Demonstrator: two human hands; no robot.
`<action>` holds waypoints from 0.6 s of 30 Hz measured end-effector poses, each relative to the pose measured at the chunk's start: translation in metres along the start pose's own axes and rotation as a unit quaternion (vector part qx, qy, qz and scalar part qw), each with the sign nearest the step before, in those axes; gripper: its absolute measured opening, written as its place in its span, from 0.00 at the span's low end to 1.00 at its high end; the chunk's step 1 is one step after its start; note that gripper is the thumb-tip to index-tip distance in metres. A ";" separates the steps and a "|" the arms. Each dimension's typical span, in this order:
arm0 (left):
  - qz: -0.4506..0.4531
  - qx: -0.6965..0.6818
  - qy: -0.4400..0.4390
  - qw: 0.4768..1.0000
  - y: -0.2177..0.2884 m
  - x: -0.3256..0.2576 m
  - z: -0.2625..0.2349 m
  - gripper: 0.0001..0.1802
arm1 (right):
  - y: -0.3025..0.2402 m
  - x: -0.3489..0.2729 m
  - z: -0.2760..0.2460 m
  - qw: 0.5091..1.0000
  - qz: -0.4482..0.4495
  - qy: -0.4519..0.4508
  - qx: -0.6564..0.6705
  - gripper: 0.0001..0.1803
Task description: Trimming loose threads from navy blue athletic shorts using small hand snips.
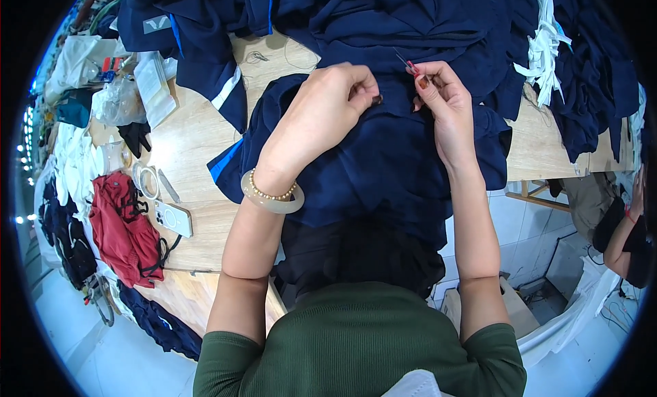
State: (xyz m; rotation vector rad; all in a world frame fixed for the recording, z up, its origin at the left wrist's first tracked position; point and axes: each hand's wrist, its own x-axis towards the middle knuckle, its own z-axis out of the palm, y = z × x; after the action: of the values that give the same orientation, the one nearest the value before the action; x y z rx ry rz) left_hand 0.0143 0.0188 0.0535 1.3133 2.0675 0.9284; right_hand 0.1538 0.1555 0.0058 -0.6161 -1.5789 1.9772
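Note:
A navy garment (383, 164) is spread over the table edge and my lap, its folds bunched in front of me. The fingers of my left hand (328, 99) are curled and pinched together at the cloth near its upper middle; the fingertips are partly hidden. A little to the right, my right hand (448, 99) is closed on a small red-handled seam ripper (411, 66), its thin metal tip pointing up and left. This hand hovers just over the same garment.
More navy garments (410, 20) are heaped at the far side. White cloth strips (544, 48) hang at the right. Left on the wooden table (205, 185) are a red bag (120, 226), a phone (174, 219) and clear plastic wrapping (120, 103). Another person's arm (626, 233) shows far right.

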 end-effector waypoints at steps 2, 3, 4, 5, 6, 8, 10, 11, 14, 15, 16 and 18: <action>0.007 -0.016 0.027 0.999 -0.001 0.001 0.006 0.04 | 0.000 -0.001 0.001 1.000 -0.002 -0.001 0.001 0.08; 0.015 -0.032 0.053 0.998 -0.001 0.002 0.008 0.05 | 0.000 -0.001 0.000 1.000 -0.002 -0.001 0.001 0.08; 0.015 -0.033 0.053 0.998 -0.001 0.003 0.009 0.05 | -0.001 -0.001 0.000 1.000 0.001 -0.004 0.002 0.08; -0.003 -0.051 0.057 0.997 0.000 0.003 0.010 0.05 | -0.001 -0.002 -0.001 1.000 0.004 -0.009 0.003 0.08; -0.020 -0.070 0.060 0.996 0.000 0.003 0.010 0.05 | -0.004 -0.003 -0.003 1.000 0.005 -0.008 0.003 0.08; -0.019 -0.059 0.049 0.997 0.002 0.004 0.010 0.05 | -0.014 -0.006 -0.007 0.999 0.035 -0.002 -0.028 0.08; -0.019 -0.047 0.039 0.998 0.003 0.003 0.009 0.05 | -0.022 -0.008 -0.007 0.999 -0.002 -0.001 -0.032 0.09; -0.022 -0.062 0.041 0.997 0.003 0.003 0.009 0.06 | -0.025 -0.010 -0.011 0.998 -0.005 0.000 -0.057 0.09; -0.035 -0.054 0.038 0.997 0.001 0.002 0.006 0.07 | -0.025 -0.011 -0.015 0.997 -0.007 0.002 -0.083 0.09; -0.045 -0.032 0.033 0.998 0.000 0.001 0.005 0.09 | -0.024 -0.012 -0.016 0.996 -0.001 -0.004 -0.086 0.10; -0.045 -0.032 0.033 0.998 0.001 0.001 0.003 0.09 | -0.023 -0.012 -0.016 0.996 0.005 -0.010 -0.088 0.10; -0.079 0.013 -0.017 0.997 0.005 0.002 -0.002 0.14 | -0.020 -0.012 -0.017 0.996 0.008 -0.009 -0.090 0.10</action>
State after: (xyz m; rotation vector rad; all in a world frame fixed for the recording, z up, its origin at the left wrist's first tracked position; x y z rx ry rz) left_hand 0.0154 0.0219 0.0586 1.1509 2.1295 0.8078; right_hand 0.1762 0.1640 0.0224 -0.6831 -1.7819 1.8701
